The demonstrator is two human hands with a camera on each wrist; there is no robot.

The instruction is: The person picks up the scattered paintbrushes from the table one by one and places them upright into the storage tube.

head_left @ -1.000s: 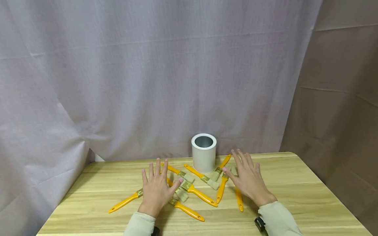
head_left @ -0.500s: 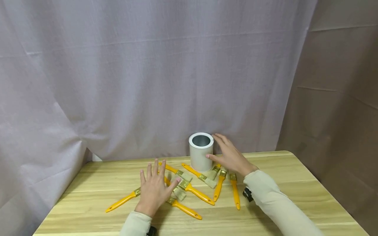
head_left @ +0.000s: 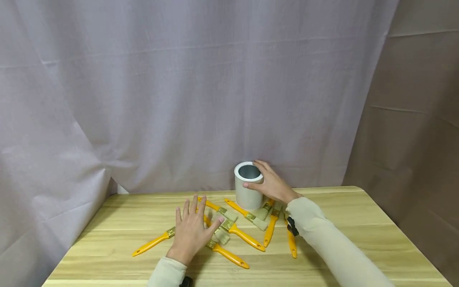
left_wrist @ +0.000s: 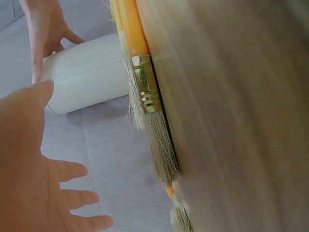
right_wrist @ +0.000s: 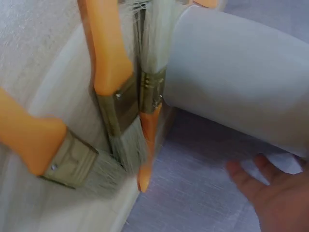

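Several brushes [head_left: 234,230] with yellow handles and brass ferrules lie scattered on the desk [head_left: 358,223], some crossing one another, in front of a plain white can [head_left: 248,186] that stands upright at the back of the desk, open end up. No brand, label or writing can be read on the can or on any brush; the can's wall is bare white in all three views.

The right hand [head_left: 269,184] wraps round the can's right side, thumb on the front wall and fingers curled over the far rim. Half a second ago it was only touching the can with looser fingers; a second ago it lay flat over the brushes to the right of the can. The can has stayed in its place.

The left hand [head_left: 191,231] is spread, palm down, fingers straight, over the brushes at the left of the pile, much as before. In the left wrist view its palm is clear of the desk, with one brush [left_wrist: 145,96] lying nearby and the can beyond.

A pale grey curtain [head_left: 179,79] hangs behind the desk.
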